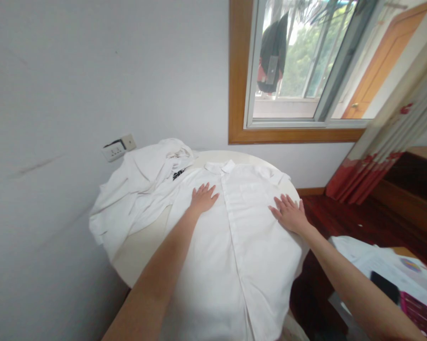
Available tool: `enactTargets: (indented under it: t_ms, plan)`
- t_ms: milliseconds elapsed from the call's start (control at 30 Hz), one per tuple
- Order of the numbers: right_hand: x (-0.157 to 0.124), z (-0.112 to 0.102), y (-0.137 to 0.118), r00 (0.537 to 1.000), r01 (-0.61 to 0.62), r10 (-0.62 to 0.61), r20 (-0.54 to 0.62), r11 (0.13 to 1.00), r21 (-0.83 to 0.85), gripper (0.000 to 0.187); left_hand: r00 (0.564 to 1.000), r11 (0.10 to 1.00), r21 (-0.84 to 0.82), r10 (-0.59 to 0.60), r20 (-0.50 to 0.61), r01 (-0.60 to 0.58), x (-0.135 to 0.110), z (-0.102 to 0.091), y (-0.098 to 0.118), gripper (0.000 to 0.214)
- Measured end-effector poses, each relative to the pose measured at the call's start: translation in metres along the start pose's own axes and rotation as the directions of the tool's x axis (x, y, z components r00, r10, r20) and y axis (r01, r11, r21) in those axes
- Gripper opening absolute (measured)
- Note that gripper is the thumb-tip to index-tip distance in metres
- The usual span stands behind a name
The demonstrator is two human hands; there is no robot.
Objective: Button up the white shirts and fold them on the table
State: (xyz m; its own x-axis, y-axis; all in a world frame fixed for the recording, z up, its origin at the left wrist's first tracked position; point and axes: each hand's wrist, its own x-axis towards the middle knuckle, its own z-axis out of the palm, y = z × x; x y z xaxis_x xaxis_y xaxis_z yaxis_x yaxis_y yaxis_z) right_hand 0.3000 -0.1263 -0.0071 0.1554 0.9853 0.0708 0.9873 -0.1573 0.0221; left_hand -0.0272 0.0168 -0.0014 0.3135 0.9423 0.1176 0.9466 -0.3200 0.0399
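A white button-up shirt (pixel 234 246) lies spread front-up on a round cream table (pixel 142 246), collar toward the wall. My left hand (pixel 202 198) rests flat on the shirt's chest left of the button line, fingers stretched out. My right hand (pixel 289 213) lies flat on the shirt's right side, fingers spread, near the table's right edge. Neither hand holds anything.
A heap of other white garments (pixel 142 184) sits on the table's left, against the wall. A wall socket (pixel 119 148) is just behind it. A window (pixel 295 71) is above, a curtain (pixel 387 142) at right. Papers and a dark phone (pixel 386 286) lie lower right.
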Motion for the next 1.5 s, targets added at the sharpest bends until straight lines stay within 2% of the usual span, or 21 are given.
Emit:
enactTargets:
  t_ms: [133,233,333,433,533,633,700,900,1067,1267,1500]
  plan:
    - [0.022,-0.016,-0.032,0.996,-0.01,0.007,-0.086,1.0,-0.027,0.072,1.0,1.0,-0.007,-0.009,0.008,0.009,0.0,0.001,-0.001,0.067]
    - [0.048,-0.031,-0.079,0.96,0.194,-0.19,-0.207,0.981,-0.001,0.066,1.0,1.0,-0.008,-0.005,-0.007,0.005,-0.001,-0.001,0.002,0.067]
    - [0.075,-0.036,-0.13,0.927,0.36,-0.349,-0.14,0.931,0.061,0.061,1.0,1.0,-0.012,-0.003,-0.031,0.002,-0.002,0.0,0.002,0.066]
    - [0.095,-0.025,-0.167,0.922,0.387,-0.378,-0.085,0.912,0.134,0.057,0.999,1.0,-0.017,0.002,-0.044,-0.003,-0.003,0.002,0.001,0.065]
    - [0.108,-0.009,-0.184,0.944,0.329,-0.324,-0.055,0.927,0.181,0.061,0.999,0.999,-0.033,0.004,-0.045,-0.005,-0.002,0.004,0.001,0.065]
    - [0.116,0.002,-0.181,0.963,0.266,-0.252,-0.097,0.943,0.198,0.072,0.998,0.999,-0.04,-0.014,-0.054,0.012,-0.002,0.006,-0.001,0.065]
    - [0.121,0.003,-0.171,0.973,0.227,-0.215,-0.085,0.955,0.189,0.074,0.997,0.998,-0.028,-0.049,-0.067,0.047,-0.001,0.006,-0.006,0.064]
    - [0.139,0.003,-0.114,0.997,0.08,-0.079,-0.015,0.984,0.159,0.068,0.972,0.977,0.003,-0.211,-0.103,0.213,-0.001,0.002,-0.034,0.064]
    - [0.148,0.006,-0.072,0.999,0.036,-0.035,-0.009,0.993,0.115,0.067,0.961,0.968,0.009,-0.248,-0.122,0.251,-0.001,0.001,-0.039,0.064]
    - [0.14,0.008,-0.068,0.998,0.058,-0.053,-0.046,0.992,0.11,0.064,0.959,0.967,0.017,-0.25,-0.135,0.255,-0.011,0.002,-0.034,0.063]
    - [0.11,0.009,-0.064,0.992,0.101,-0.094,-0.083,0.99,0.096,0.062,0.959,0.964,0.07,-0.246,-0.142,0.257,-0.051,-0.002,-0.021,0.063]
